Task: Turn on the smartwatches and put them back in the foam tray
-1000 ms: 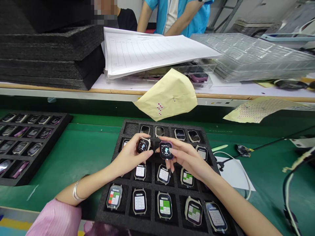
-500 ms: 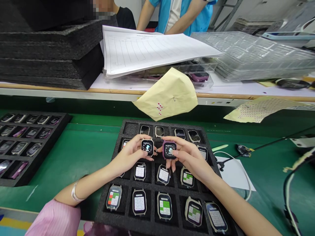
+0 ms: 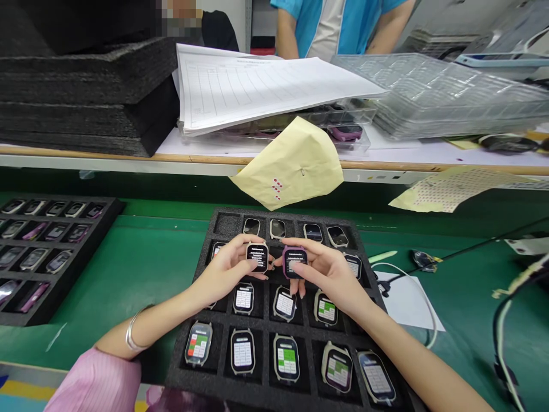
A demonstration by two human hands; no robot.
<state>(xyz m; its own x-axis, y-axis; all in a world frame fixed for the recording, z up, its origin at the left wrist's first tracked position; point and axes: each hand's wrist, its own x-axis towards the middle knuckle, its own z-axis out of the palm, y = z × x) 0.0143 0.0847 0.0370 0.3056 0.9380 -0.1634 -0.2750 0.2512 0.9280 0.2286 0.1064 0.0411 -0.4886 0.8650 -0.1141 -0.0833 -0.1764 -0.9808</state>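
My left hand (image 3: 225, 270) is closed around a beige smartwatch body (image 3: 258, 257), its lit screen showing lines of text. My right hand (image 3: 328, 273) grips a purple smartwatch body (image 3: 294, 262) beside it, thumb on its screen. Both watches are held just above the second row of a black foam tray (image 3: 214, 349). The tray's pockets hold several more watch bodies with lit grid screens, such as one (image 3: 243, 354) in the front row.
A second black foam tray (image 3: 64, 280) of watches lies at left on the green belt (image 3: 146, 263). Yellow paper (image 3: 294, 166) hangs over the shelf edge. Stacked foam sheets (image 3: 86, 97), a paper form (image 3: 257, 83) and clear blister trays (image 3: 441, 94) sit behind. Cables (image 3: 501, 320) lie at right. Two people stand beyond.
Both watches came up and together, turning their faces toward me. Their screens switched from a round dial graphic to text. The person in blue behind shifted to the right.
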